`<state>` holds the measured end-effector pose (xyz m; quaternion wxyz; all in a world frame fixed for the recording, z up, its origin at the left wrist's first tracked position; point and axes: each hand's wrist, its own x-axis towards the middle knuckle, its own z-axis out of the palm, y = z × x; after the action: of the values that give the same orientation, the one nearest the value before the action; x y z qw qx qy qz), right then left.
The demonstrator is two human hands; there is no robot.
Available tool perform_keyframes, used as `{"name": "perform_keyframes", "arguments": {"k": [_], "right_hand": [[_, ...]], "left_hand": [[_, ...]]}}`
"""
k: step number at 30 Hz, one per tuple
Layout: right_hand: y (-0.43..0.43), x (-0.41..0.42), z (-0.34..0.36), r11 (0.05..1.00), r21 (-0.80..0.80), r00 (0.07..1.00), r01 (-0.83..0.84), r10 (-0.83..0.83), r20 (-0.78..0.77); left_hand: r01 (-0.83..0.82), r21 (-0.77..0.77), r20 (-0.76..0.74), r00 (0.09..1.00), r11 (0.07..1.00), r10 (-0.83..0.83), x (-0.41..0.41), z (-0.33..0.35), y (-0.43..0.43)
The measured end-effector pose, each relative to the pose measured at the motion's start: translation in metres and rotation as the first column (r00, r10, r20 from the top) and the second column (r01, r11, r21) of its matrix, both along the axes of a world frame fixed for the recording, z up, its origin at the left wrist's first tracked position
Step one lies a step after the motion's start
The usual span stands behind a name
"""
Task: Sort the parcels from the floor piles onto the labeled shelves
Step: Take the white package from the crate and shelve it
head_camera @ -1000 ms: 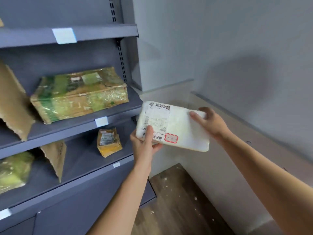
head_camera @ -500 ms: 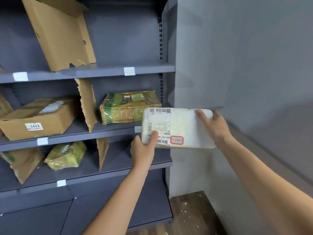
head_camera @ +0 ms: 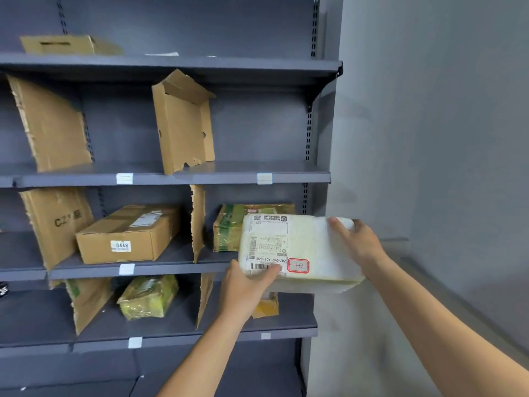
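**Two hands on one white parcel, not shelved yet**

Left hand (head_camera: 246, 285) pinches the white parcel (head_camera: 309, 242) at its near-left corner and right hand (head_camera: 357, 242) clasps the right end. The parcel is held in the air in front of the green-wrapped parcel (head_camera: 229, 227).

Risks:
- Wrong bay, since the shelf tags (head_camera: 264, 178) look unreadable from here.
- The edge-only hold could slip.
- The parcel could knock the cardboard divider (head_camera: 197, 222).

Readable:
- Red-framed sticker (head_camera: 298, 265): "10".
- Shipping label (head_camera: 267, 242): roughly "247-247-A02-060".
- Brown box (head_camera: 128, 233): "0448".
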<state>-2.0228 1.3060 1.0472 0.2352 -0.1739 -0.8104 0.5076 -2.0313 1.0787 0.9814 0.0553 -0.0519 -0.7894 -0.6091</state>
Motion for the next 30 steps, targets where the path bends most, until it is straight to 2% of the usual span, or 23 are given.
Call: {"name": "perform_keyframes", "arguments": {"k": [13,18,30], "right_hand": [[-0.086,-0.028,0.031,0.996,0.083,0.999,-0.009,0.004,0.054],[-0.117,-0.038,0.036,0.993,0.122,0.990,0.004,-0.021,0.140],[-0.172,-0.064,0.024,0.983,0.173,0.991,0.063,-0.082,0.105]], "left_hand": [[0.025,0.013,-0.050,0.998,1.000,-0.025,-0.030,0.021,-0.087],[0.048,-0.019,-0.045,0.998,0.999,-0.049,-0.040,0.025,-0.118],[0.056,0.029,-0.056,0.997,0.998,-0.054,-0.066,0.016,-0.174]]}}
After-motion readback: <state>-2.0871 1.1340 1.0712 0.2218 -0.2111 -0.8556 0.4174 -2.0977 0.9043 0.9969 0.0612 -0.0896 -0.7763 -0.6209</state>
